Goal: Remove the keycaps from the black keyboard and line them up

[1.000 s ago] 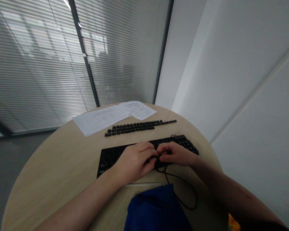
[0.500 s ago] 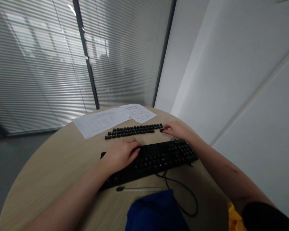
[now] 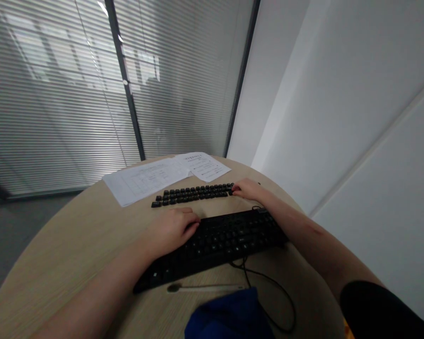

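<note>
A black keyboard (image 3: 229, 235) lies at a slant on the round wooden table. My left hand (image 3: 175, 228) rests over its left part, fingers and thumb closed at the far edge. Beyond the keyboard, loose black keycaps (image 3: 194, 193) are laid out in rows. My right hand (image 3: 247, 189) is at the right end of these rows, fingertips pinched on a small dark keycap (image 3: 230, 193) set down against the row. The fingers partly cover it, along with the neighbouring caps.
Printed papers (image 3: 151, 176) lie at the table's far side. Nearer me are a slim pale stick (image 3: 208, 288) with a dark tip, a black cable (image 3: 275, 282) and a blue cloth (image 3: 231, 315). A white wall (image 3: 339, 117) runs close on the right.
My right hand has moved left with the keycap, closer to the end of the front row. My left hand stays on the keyboard, which appears slightly shifted towards the lower left.
</note>
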Tool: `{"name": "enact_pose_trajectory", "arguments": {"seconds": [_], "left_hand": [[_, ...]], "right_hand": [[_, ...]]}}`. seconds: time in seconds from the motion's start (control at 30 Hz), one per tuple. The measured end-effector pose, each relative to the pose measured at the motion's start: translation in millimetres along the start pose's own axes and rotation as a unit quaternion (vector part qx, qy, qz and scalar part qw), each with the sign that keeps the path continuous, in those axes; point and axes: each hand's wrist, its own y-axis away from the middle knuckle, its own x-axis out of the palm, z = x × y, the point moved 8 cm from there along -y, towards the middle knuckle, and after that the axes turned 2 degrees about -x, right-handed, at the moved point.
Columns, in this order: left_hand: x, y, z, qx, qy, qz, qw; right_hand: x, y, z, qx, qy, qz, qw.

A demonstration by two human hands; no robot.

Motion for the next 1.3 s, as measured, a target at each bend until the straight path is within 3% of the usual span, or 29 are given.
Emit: {"name": "enact_pose_trajectory", "arguments": {"seconds": [0.47,0.9,1.3], "left_hand": [[-5.0,0.8,-2.4,0.005,-0.002,-0.01,1.0],[-6.5,2.0,-0.2,0.008,0.0,-0.015,1.0],[-7.3,2.4,-1.2,0.007,-0.008,-0.015,1.0]], "right_hand": [[-0.5,-2.9,-0.1,-0.012,0.009,-0.022,1.0],[2.5,-7.7,2.8,-0.015,0.027,-0.005,1.0],[-11.9,-0.9,10.1,-0.017,0.033,-0.013,0.999]]}}
